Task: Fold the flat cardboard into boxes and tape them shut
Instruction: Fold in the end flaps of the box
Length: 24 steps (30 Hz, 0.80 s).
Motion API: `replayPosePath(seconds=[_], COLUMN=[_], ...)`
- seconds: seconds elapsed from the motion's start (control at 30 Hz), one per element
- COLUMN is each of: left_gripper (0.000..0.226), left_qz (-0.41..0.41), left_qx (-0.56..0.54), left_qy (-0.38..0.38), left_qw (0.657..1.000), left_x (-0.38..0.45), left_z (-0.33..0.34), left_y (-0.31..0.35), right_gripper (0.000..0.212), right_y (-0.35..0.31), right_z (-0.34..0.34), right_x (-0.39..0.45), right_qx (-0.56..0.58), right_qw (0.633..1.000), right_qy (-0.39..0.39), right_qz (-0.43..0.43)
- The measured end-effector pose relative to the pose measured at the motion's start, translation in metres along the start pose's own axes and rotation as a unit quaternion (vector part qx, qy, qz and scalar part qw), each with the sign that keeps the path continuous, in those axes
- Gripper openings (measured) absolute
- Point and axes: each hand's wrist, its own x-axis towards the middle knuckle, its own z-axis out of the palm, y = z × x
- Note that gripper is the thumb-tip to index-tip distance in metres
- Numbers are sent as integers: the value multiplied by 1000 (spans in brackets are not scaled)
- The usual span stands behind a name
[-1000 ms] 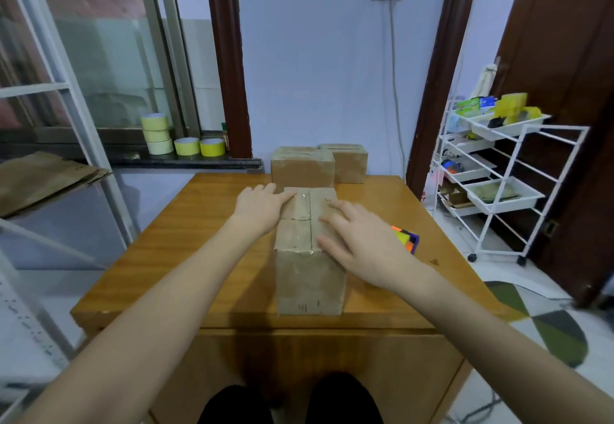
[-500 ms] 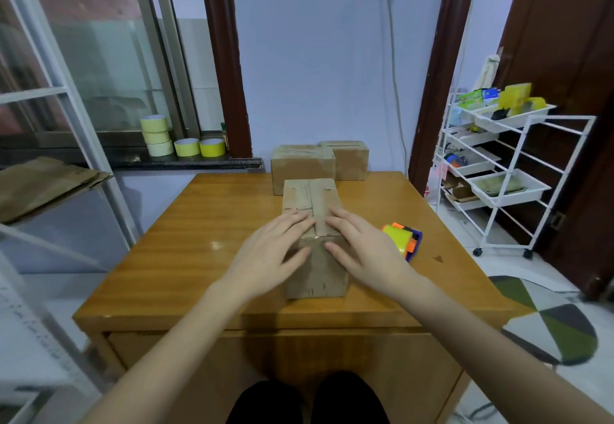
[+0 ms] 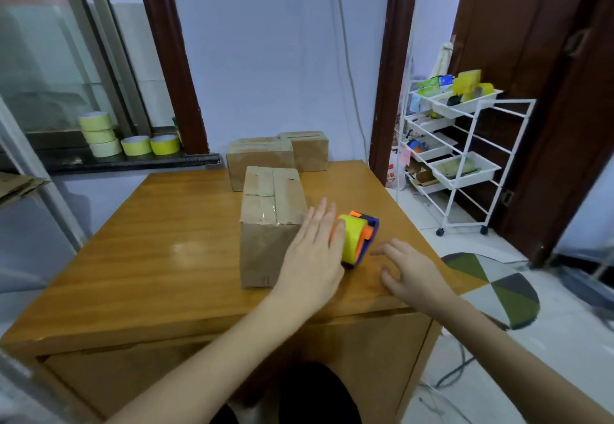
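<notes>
A wooden tabletop (image 3: 139,257) fills the lower middle of the view, with a purple wall (image 3: 282,58) behind it and a dark wooden door (image 3: 548,91) to the right. Beside that door stands a white wire trolley (image 3: 465,164) whose trays carry small mixed items, and a rug (image 3: 498,287) with green, grey and white patches lies on the floor next to the table. On the tabletop, the nearest cardboard box (image 3: 270,224) sits closed, its top flaps meeting along a centre seam covered by clear tape that runs down onto the near face. Two more closed boxes stand behind it at the far edge: the nearer one (image 3: 260,161) almost touching the front box, the other (image 3: 309,151) just to its right. On the dark sill (image 3: 126,164) at left are yellowish tape rolls (image 3: 99,134), three stacked and two single ones beside them. The left hand (image 3: 314,257) is flat and open, its fingers (image 3: 319,221) stretched out side by side between the front box and the tape dispenser (image 3: 357,241), holding nothing. The dispenser, purple with orange parts and a yellow-green roll, rests on the tabletop just right of the front box. The right hand (image 3: 415,270) hangs close to the dispenser's right side with its fingers spread and slightly curled, empty, its fingertips near the purple frame but apart from it.
</notes>
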Motion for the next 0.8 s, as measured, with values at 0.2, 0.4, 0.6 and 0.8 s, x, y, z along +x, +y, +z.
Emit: replayPosePath(seconds=[0.2,0.4,0.6,0.8], left_gripper=[48,55,42,94], left_qz=[-97,-75,10,-198], left_qx=[126,116,68,-196], left_qy=[-19,17,68,-79], left_qw=[987,990,995,957], left_x=[11,3,5,12], left_z=[18,26,31,55], left_y=[-3,-15,5,27], right_gripper=[45,45,40,33], right_y=[-2,-6,-8,-9], right_z=[9,18,25,25], right_x=[10,16,18,19], right_qx=[11,11,21,26], right_qw=[998,998,999,999], right_qy=[-45,-61,-40,-37], right_qz=[32,28,14,16])
